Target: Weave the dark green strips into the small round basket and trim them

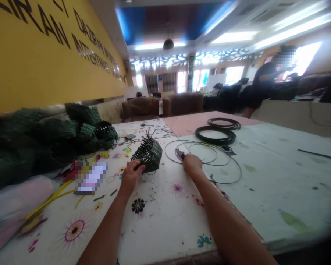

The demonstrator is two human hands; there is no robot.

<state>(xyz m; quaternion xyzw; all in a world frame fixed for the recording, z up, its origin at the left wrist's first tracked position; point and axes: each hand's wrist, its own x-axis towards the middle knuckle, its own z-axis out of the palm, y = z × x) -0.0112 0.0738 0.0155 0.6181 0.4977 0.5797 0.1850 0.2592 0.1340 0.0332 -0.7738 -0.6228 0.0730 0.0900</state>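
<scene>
My left hand (132, 171) is closed on the near edge of a small dark green woven basket (151, 154). The basket lies tilted on its side, and loose strand ends stick up from its far side. To the right, my right hand (193, 163) is wrapped round a small hand tool (180, 154) with a grey metal head. Its exact kind is too blurred to tell. The tool's head points away to the left, over a loose coil of thin wire (241, 173) that spreads on the table around and beyond my right hand.
Dark green woven pieces (85, 129) are heaped at the left. Nearer lie a phone-like slab (93, 178), yellow strips (53, 198) and a clear plastic bag (19, 206). Two dark coils (216, 141) rest at the back of the table (165, 228). A person (264, 79) is at the far right.
</scene>
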